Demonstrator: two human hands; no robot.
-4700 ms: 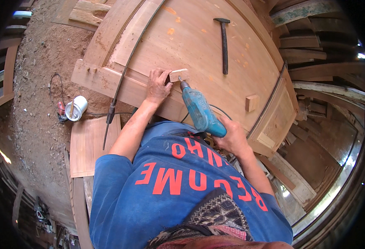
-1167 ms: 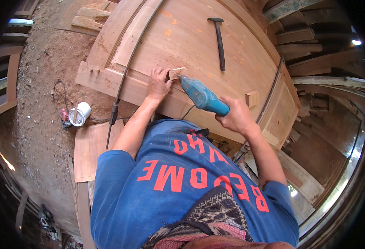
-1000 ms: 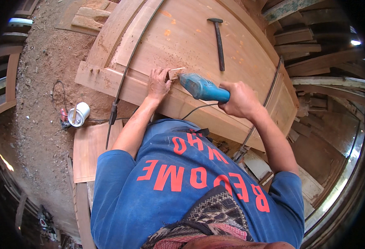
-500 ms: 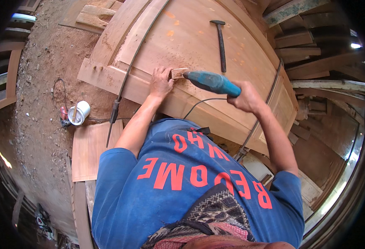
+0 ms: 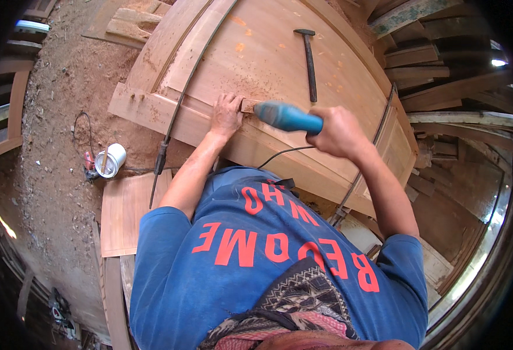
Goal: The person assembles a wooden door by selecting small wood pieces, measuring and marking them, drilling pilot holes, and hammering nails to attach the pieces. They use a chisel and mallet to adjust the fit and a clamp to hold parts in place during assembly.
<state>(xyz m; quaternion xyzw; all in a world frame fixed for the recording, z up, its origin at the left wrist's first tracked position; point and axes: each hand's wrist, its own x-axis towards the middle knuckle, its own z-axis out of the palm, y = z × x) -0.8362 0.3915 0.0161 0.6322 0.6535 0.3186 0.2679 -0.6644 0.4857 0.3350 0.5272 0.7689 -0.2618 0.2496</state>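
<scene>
My right hand (image 5: 339, 133) is closed round the rear of a teal, bottle-shaped corded power tool (image 5: 288, 117). Its dark front end points left and meets a small wooden block (image 5: 248, 105); motion blurs the tool somewhat. Fingers curled, my left hand (image 5: 227, 114) grips the block's left end, low on a large wooden door panel (image 5: 256, 55). My left fingertips are partly hidden. A black cord (image 5: 285, 153) curves from under my right hand toward my waist. Farther up the panel lies a hammer (image 5: 309, 64) with a dark handle.
Long bar clamps (image 5: 188, 81) cross the panel at left and right. Sawdust and chips lie on it. On the ground at left stands a white pot (image 5: 115, 158) with a stick inside, beside a red tool (image 5: 89, 158). Stacked boards (image 5: 425, 76) crowd the right side.
The teal power tool and my right hand have moved slightly left and down, covering more of the wooden block. My left hand stays almost in place.
</scene>
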